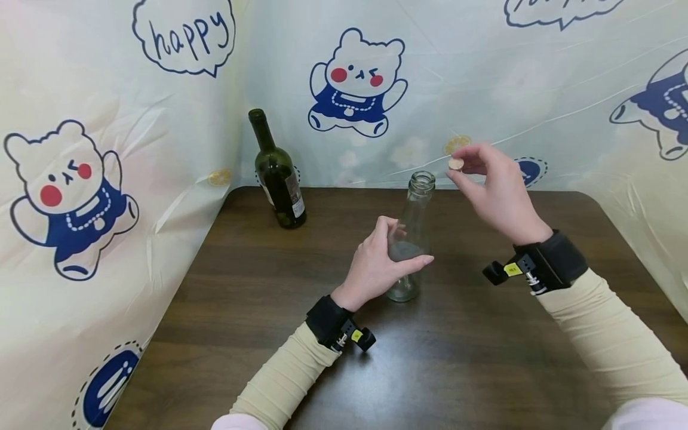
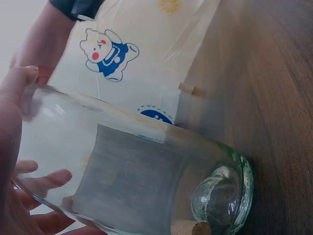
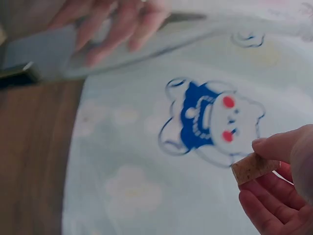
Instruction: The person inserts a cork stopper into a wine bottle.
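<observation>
A clear glass bottle point(image 1: 416, 203) with an uncapped mouth stands upright on the table, a grey label on its side in the left wrist view. Around its lower body my left hand point(image 1: 371, 263) has its grip, thumb across the near side and fingers behind. Up to the right of the bottle's mouth, my right hand point(image 1: 500, 194) pinches a cork point(image 3: 252, 169) between thumb and fingertips. That cork point(image 1: 455, 163) is level with the mouth and apart from it. Left wrist view: a second cork point(image 2: 188, 227) shows at the bottle's lower side.
A dark green wine bottle point(image 1: 276, 179) stands at the back left of the brown wooden table point(image 1: 258, 269). Another small cork-like piece point(image 2: 187, 88) lies near the table's edge in the left wrist view. A printed curtain point(image 1: 457, 71) hangs around the table's back and sides.
</observation>
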The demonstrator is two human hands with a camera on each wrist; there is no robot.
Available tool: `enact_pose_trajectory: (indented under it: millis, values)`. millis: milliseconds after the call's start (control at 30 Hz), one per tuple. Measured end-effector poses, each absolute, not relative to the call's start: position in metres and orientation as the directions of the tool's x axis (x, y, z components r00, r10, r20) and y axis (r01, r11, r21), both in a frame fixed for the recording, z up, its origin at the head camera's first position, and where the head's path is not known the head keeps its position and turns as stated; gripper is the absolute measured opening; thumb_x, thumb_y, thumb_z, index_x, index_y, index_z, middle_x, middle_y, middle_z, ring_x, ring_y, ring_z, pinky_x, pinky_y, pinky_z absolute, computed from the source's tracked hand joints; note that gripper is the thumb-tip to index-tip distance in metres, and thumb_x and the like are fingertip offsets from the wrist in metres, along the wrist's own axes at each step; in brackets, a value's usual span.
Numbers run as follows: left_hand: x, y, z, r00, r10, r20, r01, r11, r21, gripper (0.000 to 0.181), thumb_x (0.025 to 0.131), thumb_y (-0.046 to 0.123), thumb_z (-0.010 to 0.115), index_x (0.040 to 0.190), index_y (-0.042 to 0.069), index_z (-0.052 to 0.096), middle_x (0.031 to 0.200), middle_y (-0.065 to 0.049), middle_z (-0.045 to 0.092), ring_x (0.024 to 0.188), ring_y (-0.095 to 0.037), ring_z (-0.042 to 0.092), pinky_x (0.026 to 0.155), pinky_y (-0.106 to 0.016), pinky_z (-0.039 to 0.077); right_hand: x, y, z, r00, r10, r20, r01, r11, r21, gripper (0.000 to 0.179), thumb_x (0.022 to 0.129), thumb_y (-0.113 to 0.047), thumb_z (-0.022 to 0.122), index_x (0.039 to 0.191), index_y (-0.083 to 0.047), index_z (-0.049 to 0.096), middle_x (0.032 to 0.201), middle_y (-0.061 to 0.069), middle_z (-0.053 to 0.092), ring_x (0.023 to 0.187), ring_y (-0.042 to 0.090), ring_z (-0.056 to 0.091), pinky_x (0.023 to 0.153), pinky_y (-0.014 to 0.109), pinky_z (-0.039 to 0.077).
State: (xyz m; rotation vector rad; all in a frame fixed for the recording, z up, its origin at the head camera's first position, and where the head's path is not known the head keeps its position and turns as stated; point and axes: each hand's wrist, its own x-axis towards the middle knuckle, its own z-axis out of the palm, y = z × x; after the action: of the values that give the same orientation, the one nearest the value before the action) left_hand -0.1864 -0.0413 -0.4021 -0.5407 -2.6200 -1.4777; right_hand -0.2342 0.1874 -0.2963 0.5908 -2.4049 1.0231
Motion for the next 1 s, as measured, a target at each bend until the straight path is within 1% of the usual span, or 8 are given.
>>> enact_pose_trajectory:
  millis: [100,267,333,367,567,800,900,1000]
  values:
    - [-0.187,-0.041,-0.401,-0.931,0.262,0.253,0.352,0.472,0.808,0.077,0.077,0.073,0.070,0.128,0.020,0.045,0.127,0.006,0.067,0.114,-0.015,0.062,0.084,-0.041,0.051,-0.230,0.181,-0.283,-0.788,-0.202,0.581,-0.564,0.614,-0.552,0.035,0.094,-0.015,0.072,0.124,0.001,0.064,0.120,0.015,0.069,0.108,0.027,0.065,0.100,0.049,0.050]
    - [-0.187,-0.042,-0.402,-0.932,0.261,0.253,0.352,0.474,0.807,0.077,0.077,0.071,0.070,0.129,0.020,0.044,0.127,0.005,0.068,0.111,-0.015,0.062,0.080,-0.039,0.051,-0.226,0.171,-0.262,-0.760,-0.192,0.621,-0.589,0.606,-0.534,0.037,0.091,-0.018,0.075,0.122,0.000,0.066,0.111,0.005,0.071,0.098,0.008,0.064,0.097,0.025,0.051]
    - [-0.187,-0.042,-0.401,-0.932,0.260,0.251,0.350,0.476,0.807,0.078,0.078,0.071,0.071,0.129,0.020,0.044,0.128,0.005,0.068,0.111,-0.015,0.062,0.081,-0.039,0.050,-0.223,0.166,-0.254,-0.751,-0.183,0.634,-0.601,0.585,-0.544,0.037,0.091,-0.019,0.076,0.121,0.000,0.067,0.109,0.002,0.071,0.095,0.003,0.063,0.095,0.018,0.050]
    - [-0.187,-0.042,-0.401,-0.932,0.261,0.252,0.351,0.476,0.807,0.078,0.078,0.071,0.071,0.130,0.019,0.044,0.128,0.005,0.068,0.110,-0.015,0.062,0.081,-0.039,0.050,-0.221,0.164,-0.250,-0.749,-0.179,0.638,-0.607,0.571,-0.552,0.037,0.091,-0.019,0.075,0.121,0.000,0.068,0.109,0.001,0.071,0.095,0.002,0.063,0.094,0.017,0.050]
    - [-0.187,-0.042,-0.401,-0.928,0.268,0.258,0.361,0.478,0.801,0.078,0.078,0.070,0.070,0.131,0.019,0.044,0.128,0.005,0.067,0.105,-0.014,0.062,0.078,-0.038,0.050,-0.210,0.149,-0.233,-0.724,-0.170,0.668,-0.652,0.485,-0.583,0.036,0.091,-0.013,0.074,0.124,0.002,0.068,0.112,-0.004,0.068,0.099,0.004,0.064,0.095,0.019,0.051]
    - [-0.188,-0.041,-0.401,-0.931,0.268,0.249,0.352,0.472,0.809,0.078,0.078,0.070,0.072,0.130,0.019,0.044,0.128,0.004,0.067,0.106,-0.014,0.061,0.077,-0.039,0.049,-0.198,0.134,-0.217,-0.687,-0.155,0.710,-0.704,0.384,-0.597,0.035,0.088,-0.003,0.076,0.120,0.007,0.068,0.109,-0.004,0.068,0.095,0.011,0.066,0.092,0.020,0.053]
    - [-0.188,-0.041,-0.401,-0.932,0.269,0.243,0.347,0.470,0.812,0.079,0.077,0.070,0.072,0.130,0.020,0.044,0.128,0.005,0.067,0.107,-0.014,0.061,0.079,-0.039,0.049,-0.193,0.130,-0.212,-0.653,-0.172,0.738,-0.741,0.348,-0.574,0.035,0.086,-0.001,0.077,0.119,0.008,0.068,0.108,-0.003,0.070,0.095,0.013,0.067,0.091,0.021,0.055]
    - [-0.187,-0.041,-0.401,-0.933,0.270,0.239,0.344,0.465,0.816,0.078,0.077,0.071,0.071,0.130,0.020,0.044,0.128,0.006,0.067,0.108,-0.014,0.061,0.081,-0.040,0.050,-0.189,0.128,-0.209,-0.609,-0.218,0.762,-0.785,0.305,-0.540,0.035,0.086,0.002,0.076,0.119,0.011,0.068,0.109,0.003,0.072,0.095,0.016,0.070,0.091,0.022,0.056]
